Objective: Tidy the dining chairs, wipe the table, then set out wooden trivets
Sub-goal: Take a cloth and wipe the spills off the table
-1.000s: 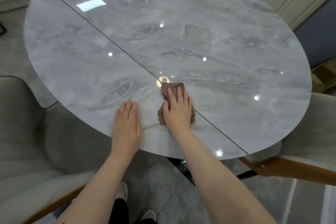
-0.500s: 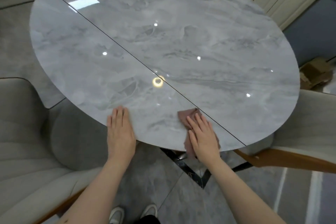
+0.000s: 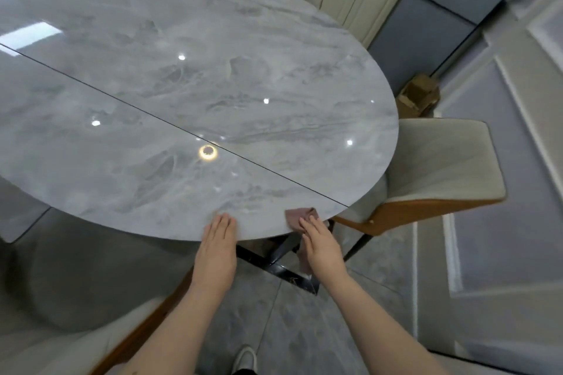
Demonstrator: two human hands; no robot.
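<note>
Brown cloth (image 3: 300,216) lies half over the near rim of the marble table (image 3: 182,70), pinned under the right hand (image 3: 320,245) with straight fingers, likely to wipe the edge. Left hand (image 3: 217,248) rests flat on the rim, fingers extended, apparently steadying the body; no trivets show.

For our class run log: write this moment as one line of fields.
step: wiping table edge | right hand: pressing brown cloth | left hand: flat on rim | trivets: none visible
</note>
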